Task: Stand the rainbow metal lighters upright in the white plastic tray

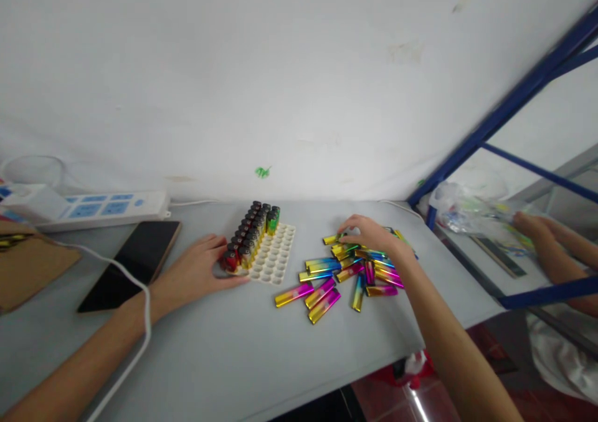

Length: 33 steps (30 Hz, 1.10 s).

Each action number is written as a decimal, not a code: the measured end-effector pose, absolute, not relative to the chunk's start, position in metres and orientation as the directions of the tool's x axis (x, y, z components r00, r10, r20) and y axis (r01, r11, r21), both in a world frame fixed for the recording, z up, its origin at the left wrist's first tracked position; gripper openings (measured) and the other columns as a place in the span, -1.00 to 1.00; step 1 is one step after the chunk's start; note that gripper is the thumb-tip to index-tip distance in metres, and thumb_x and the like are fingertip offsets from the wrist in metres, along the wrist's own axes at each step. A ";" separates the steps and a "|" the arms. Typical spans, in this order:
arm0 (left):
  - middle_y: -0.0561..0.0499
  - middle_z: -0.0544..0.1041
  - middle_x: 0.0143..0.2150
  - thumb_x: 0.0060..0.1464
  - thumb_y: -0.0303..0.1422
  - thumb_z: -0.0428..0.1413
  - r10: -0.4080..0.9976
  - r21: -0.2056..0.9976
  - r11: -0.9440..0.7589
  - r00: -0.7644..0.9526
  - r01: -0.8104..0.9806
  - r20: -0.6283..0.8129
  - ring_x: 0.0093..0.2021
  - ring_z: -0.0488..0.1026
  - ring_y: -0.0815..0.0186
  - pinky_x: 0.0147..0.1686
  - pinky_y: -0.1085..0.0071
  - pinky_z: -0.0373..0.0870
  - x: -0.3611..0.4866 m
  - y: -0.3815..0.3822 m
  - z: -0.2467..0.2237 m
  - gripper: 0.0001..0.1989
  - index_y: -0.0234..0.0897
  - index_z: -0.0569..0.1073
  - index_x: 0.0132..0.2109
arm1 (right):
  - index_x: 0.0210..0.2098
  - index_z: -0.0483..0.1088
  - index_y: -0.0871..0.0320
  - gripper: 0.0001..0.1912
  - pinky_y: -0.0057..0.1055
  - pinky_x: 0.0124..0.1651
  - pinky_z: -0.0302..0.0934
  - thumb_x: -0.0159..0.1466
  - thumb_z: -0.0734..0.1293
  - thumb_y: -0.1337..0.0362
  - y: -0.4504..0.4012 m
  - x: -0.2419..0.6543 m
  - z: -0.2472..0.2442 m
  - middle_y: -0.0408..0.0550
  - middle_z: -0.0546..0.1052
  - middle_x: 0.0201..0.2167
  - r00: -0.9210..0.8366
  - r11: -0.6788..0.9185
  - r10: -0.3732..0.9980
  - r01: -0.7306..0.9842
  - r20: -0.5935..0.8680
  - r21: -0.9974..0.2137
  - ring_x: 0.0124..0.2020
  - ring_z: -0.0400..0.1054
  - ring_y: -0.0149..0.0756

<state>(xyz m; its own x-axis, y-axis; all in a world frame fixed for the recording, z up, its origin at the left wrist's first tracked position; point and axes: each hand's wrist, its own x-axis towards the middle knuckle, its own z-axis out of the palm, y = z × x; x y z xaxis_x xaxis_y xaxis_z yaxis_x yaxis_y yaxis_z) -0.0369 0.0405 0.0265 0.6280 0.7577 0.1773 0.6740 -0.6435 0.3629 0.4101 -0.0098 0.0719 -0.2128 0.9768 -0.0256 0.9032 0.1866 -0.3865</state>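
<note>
A white tray with rows of round holes (268, 260) lies on the table, its left part filled with upright lighters (247, 235) with dark tops and red, yellow and green bodies. Around the tray's near left corner my left hand (205, 263) is closed, thumb along the front edge and fingers by the end lighters. To the right is a loose pile of shiny flat metallic sleeves (322, 291) fading from yellow to pink or blue. My right hand (367, 232) reaches over the pile's far side, its bent fingertips closed on a yellow-green sleeve (344, 238), partly hidden.
A dark phone (131, 263), a white power strip (112, 207) and a brown cardboard piece (35, 263) are at the left. A white cable (147, 322) crosses above my left forearm. Right, past a blue metal frame (467, 138), are another person's arms (555, 241) and plastic bags (453, 204).
</note>
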 end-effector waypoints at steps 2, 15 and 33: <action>-0.16 0.63 -0.15 -0.03 0.30 0.24 0.760 0.343 -0.641 0.630 0.687 0.157 -0.08 0.53 -0.04 0.06 0.09 0.46 -0.036 0.040 0.028 -0.40 -0.18 0.58 -0.29 | -0.17 0.67 0.11 -0.86 -0.23 0.10 0.38 0.29 0.53 0.23 -0.007 0.414 0.070 0.06 0.66 -0.14 -0.237 0.202 0.970 0.905 -0.051 -0.374 -0.05 0.55 -0.07; -0.16 0.62 -0.20 -0.02 0.30 0.25 0.744 0.328 -0.662 0.644 0.674 0.180 -0.12 0.54 -0.03 0.00 0.08 0.49 -0.037 0.040 0.027 -0.42 -0.17 0.59 -0.31 | -0.06 0.48 0.10 -0.48 -0.40 -0.41 0.18 0.26 0.51 -0.18 -0.005 0.346 0.058 -0.33 0.34 -0.58 0.111 0.236 0.952 0.328 0.286 -0.915 -0.56 0.26 -0.37; -0.16 0.60 -0.17 0.04 0.30 0.23 0.726 0.313 -0.682 0.663 0.661 0.181 -0.10 0.53 -0.01 0.01 0.06 0.48 -0.038 0.038 0.026 -0.38 -0.22 0.62 -0.27 | -0.35 0.27 0.04 -0.41 -0.45 -0.53 -0.13 0.36 0.25 -0.38 -0.020 0.247 0.050 -0.32 0.09 -0.59 0.047 0.027 0.998 0.129 0.033 -0.991 -0.58 -0.03 -0.41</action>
<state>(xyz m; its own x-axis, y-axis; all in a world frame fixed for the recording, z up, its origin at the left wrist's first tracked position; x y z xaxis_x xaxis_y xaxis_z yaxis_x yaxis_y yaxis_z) -0.0375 0.0381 0.0261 0.6635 0.7261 0.1806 0.6610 -0.6819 0.3132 0.2474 -0.0196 0.0503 0.0468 0.9984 0.0331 0.1291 0.0268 -0.9913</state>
